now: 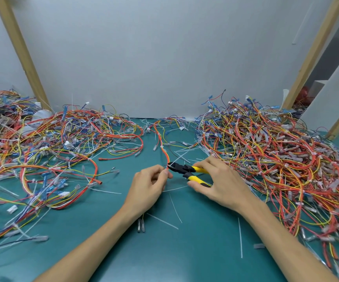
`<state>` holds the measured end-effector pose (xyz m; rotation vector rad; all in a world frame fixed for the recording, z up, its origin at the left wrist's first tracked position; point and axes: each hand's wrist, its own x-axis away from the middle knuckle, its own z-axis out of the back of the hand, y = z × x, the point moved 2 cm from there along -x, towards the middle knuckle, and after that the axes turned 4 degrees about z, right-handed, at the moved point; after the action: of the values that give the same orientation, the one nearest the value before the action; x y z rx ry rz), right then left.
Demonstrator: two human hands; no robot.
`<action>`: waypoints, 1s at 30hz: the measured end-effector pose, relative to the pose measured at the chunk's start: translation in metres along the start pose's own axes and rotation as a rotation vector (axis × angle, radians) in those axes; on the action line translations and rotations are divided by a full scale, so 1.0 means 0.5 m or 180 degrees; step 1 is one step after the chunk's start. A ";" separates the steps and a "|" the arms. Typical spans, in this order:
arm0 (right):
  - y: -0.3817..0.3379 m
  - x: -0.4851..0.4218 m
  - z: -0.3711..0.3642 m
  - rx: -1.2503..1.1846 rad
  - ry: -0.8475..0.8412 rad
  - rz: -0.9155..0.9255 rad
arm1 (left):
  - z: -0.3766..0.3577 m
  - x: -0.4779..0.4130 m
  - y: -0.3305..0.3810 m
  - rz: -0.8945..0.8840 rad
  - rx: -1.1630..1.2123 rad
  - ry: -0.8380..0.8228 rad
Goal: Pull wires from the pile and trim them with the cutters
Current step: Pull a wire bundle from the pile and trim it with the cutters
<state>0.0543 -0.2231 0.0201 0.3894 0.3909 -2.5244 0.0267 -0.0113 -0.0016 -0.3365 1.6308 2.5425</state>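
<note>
Hands: two, left hand (148, 186), right hand (219, 184). Yellow-handled black cutters (187, 171): one pair. Orange-yellow wire bundle (165, 153): one. Tangled multicoloured wire heaps (276, 151): two. Slanted wooden posts (19, 49): three. Teal mat (184, 247): one.

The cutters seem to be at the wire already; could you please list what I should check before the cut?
1. Left hand pinches the red-and-yellow wire bundle: ok.
2. Right hand grips both yellow handles of the cutters: ok.
3. Cutter tip meets the bundle just above the pinch: ok.
4. Blades around the intended strand: cannot tell.
5. Left fingertips apart from the blades: cannot tell, they are very close.
6. Bundle lies free on the green mat between the piles: ok.
</note>
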 end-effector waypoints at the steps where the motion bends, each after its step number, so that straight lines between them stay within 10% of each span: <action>1: 0.002 0.000 -0.004 -0.0031 -0.0013 -0.0011 | 0.001 0.001 0.000 -0.0035 -0.0054 0.0012; 30: -0.003 0.002 0.007 0.0182 0.0292 0.0170 | -0.002 -0.001 0.003 -0.0112 -0.0128 -0.0086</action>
<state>0.0518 -0.2235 0.0232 0.5323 0.3391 -2.4763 0.0269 -0.0128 -0.0006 -0.3297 1.5524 2.5455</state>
